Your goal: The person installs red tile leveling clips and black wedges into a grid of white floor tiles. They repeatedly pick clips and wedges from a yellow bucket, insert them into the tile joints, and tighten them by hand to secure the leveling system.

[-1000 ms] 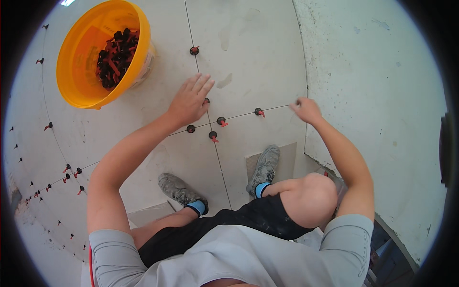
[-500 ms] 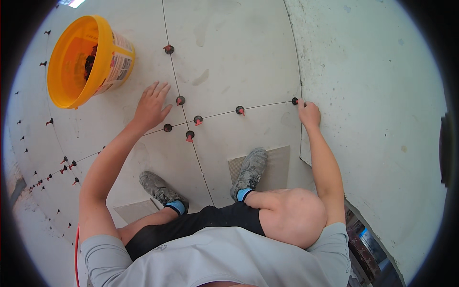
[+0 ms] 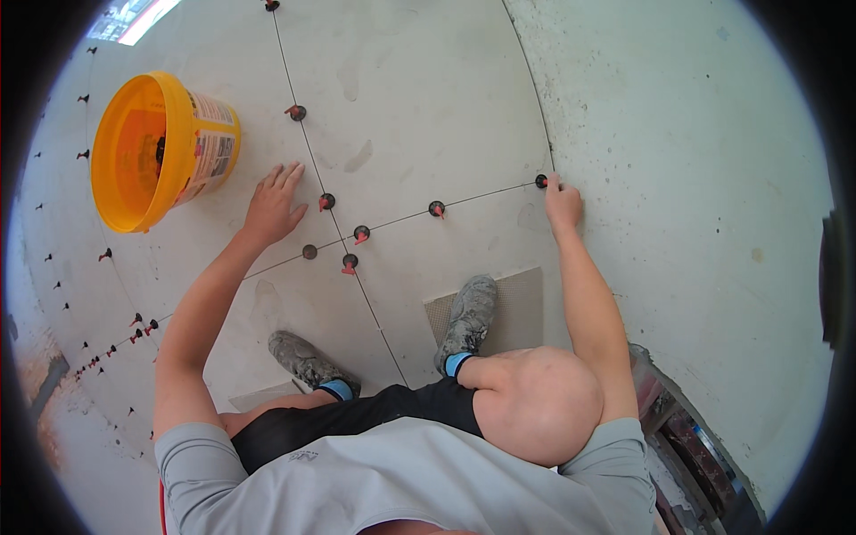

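At the right end of the tile joint, my right hand [image 3: 563,205] pinches the red handle of a round black tile leveler [image 3: 541,181], close to the wall. My left hand [image 3: 274,207] lies on the pale floor tile [image 3: 428,116] with its fingers stretched and holds nothing. Near it, another leveler [image 3: 327,201] stands on the lengthwise joint. Around the crossing of the joints are a leveler with a red handle [image 3: 361,234], one just below it [image 3: 349,262], and a black disc [image 3: 309,252] showing no red handle. One more leveler [image 3: 436,209] sits on the joint toward my right hand.
A yellow bucket [image 3: 228,147] with dark and red pieces inside lies tilted beyond my left hand. Several levelers stand in rows at far left. A pale wall [image 3: 678,223] borders the right side. My shoes rest by textured pads [image 3: 517,312]. An opening with clutter [image 3: 691,446] is at lower right.
The view has shifted slightly, so the bucket and left-side levelers appear lower. My right hand stays at the same leveler, and my left hand remains spread on the tile.
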Available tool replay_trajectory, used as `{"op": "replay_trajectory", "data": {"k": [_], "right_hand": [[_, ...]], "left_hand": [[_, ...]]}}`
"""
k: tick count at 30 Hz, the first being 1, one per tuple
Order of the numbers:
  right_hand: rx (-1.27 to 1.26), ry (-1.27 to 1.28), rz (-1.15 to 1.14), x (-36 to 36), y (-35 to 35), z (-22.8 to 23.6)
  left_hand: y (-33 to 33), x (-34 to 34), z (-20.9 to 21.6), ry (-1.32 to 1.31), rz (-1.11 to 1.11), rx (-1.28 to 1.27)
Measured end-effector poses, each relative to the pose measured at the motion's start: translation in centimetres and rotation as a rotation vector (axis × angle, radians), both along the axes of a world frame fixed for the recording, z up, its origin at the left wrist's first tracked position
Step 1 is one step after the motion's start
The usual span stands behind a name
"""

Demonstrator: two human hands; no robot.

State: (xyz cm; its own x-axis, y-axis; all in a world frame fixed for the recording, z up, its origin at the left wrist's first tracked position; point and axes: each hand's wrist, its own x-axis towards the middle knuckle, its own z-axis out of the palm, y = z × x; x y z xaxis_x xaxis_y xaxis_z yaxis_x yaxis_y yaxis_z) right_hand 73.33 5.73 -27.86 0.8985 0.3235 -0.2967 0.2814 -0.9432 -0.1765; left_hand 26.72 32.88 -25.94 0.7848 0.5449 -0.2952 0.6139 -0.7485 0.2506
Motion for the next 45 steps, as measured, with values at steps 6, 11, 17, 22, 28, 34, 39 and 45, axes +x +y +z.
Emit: {"op": "replay_trajectory", "data": {"k": [6,11,17,22,28,34,39,45], "right_hand": [[0.217,0.423,-0.616,-1.3,1.5,-0.6],[0.242,0.24,-0.615,0.7,1.2,-5.3],[-0.101,0.197,0.113,0.9,1.0,-1.7],[-0.129,0.085,0.263,0.8,0.3,0.5],[-0.256,0.046,0.374,1.5,1.9,3.2],[-0.254,0.091,0.177,3.1,2.2,0.6],[0.288,0.506,-0.758,2.3,2.2,-1.5],[-0.069,0.28,-0.026,4.9,0.7,-1.9]], "left_hand": [[-1.8,10.7,2.8,-0.424,0.004,-0.081],[-7.3,24.9,3.7,-0.45,0.138,-0.594],[-10.8,31.0,2.1,-0.421,0.119,-0.755],[-7.5,25.7,-0.4,-0.268,-0.073,-0.376],[-6.0,16.5,-0.4,0.061,-0.326,-0.084],[-7.3,16.4,-0.8,0.139,-0.319,-0.037],[-7.2,16.7,-0.8,0.174,-0.284,-0.051],[-6.9,16.5,-1.2,0.139,-0.28,-0.074]]}}
